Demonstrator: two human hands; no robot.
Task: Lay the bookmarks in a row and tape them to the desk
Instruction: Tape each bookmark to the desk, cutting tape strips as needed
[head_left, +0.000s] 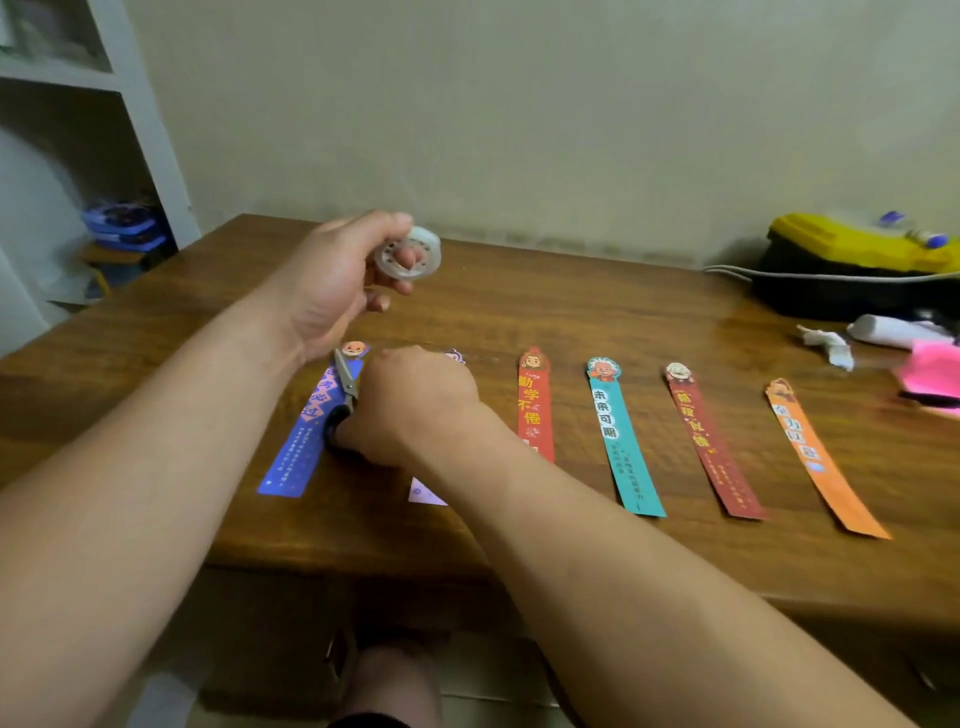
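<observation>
Several bookmarks lie side by side on the wooden desk (519, 322): a blue one (304, 447) at the left, then a pale purple one (425, 492) mostly hidden under my right arm, a red one (535, 410), a teal one (621, 441), a dark red one (711, 447) and an orange one (815, 457). My left hand (332, 280) holds a roll of clear tape (410, 253) raised above the desk. My right hand (410, 405) grips black-handled scissors (344, 400), whose blades lie over the blue bookmark.
A black and yellow case (852, 270) stands at the desk's back right, with crumpled white paper (831, 345), a white roll (893, 330) and a pink object (932, 376) near it. White shelves (104, 130) stand to the left. My knee shows below the desk's front edge.
</observation>
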